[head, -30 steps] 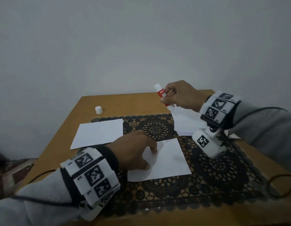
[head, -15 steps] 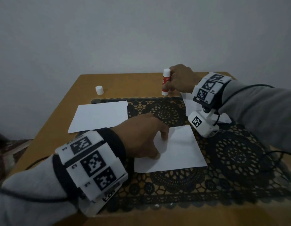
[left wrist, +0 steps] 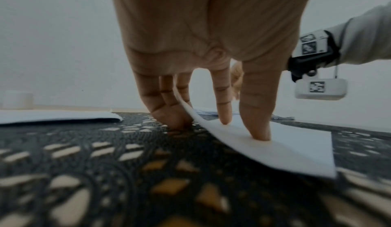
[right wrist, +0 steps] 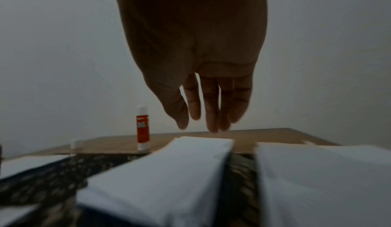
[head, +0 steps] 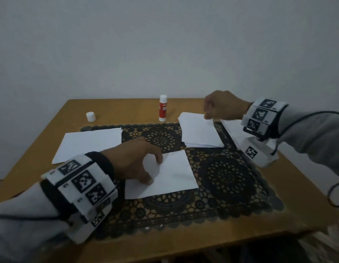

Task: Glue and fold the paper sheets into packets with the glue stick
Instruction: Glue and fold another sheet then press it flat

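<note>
A white paper sheet lies on the black lace mat in the middle. My left hand presses it down with thumb and forefinger. In the left wrist view the sheet curls up at its left edge against the other fingers of that hand. The red and white glue stick stands upright and uncapped at the back of the table, also seen in the right wrist view. My right hand hovers empty over the far edge of a stack of sheets, fingers hanging loose.
The white cap stands at the back left of the wooden table. Another white sheet lies on the left. A second pile of paper sits under my right wrist. A black cable loops at the right edge.
My right hand stood the glue stick upright at the back of the table, let go of it and moved right over the stack. My left hand stayed on the sheet.
</note>
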A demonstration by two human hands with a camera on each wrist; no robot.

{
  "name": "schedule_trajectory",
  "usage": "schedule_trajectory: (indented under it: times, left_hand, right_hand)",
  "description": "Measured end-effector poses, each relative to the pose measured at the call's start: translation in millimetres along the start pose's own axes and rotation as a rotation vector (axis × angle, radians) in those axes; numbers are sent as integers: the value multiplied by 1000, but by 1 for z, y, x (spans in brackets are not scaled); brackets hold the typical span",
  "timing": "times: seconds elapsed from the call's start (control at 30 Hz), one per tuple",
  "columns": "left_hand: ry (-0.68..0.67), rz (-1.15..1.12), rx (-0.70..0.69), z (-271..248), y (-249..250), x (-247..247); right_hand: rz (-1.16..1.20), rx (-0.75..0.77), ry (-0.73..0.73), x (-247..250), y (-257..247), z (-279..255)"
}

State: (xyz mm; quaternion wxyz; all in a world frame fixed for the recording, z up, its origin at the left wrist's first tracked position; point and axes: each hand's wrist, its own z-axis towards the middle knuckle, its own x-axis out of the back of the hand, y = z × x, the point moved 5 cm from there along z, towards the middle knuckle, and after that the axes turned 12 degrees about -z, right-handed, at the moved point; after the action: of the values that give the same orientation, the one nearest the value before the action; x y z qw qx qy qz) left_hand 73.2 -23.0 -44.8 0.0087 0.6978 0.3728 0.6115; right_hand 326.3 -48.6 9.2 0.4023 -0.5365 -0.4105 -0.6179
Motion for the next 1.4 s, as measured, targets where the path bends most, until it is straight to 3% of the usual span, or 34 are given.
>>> schedule_trajectory:
  times: [0.27,0.43,0.6,0.87,1.4]
  left_hand:
    - [2,8,-1,-5,1,1]
    - [8,19,1,-6,1,0]
    - [19,-5,6,-5,-1,-1]
    - [5,-2,12,-2,-6,-2]
    - [1,10,34,-2,-8,-3]
  right_hand:
    - [-282,-12,-285,-31,60,-70]
    - [-303,14,-306,-40,71,-87]
    - [-361,134,-360,-44,72,-92]
    - [-455,220,-292,-42,69,-86]
    - [-280,112,-264,-40,70,-76]
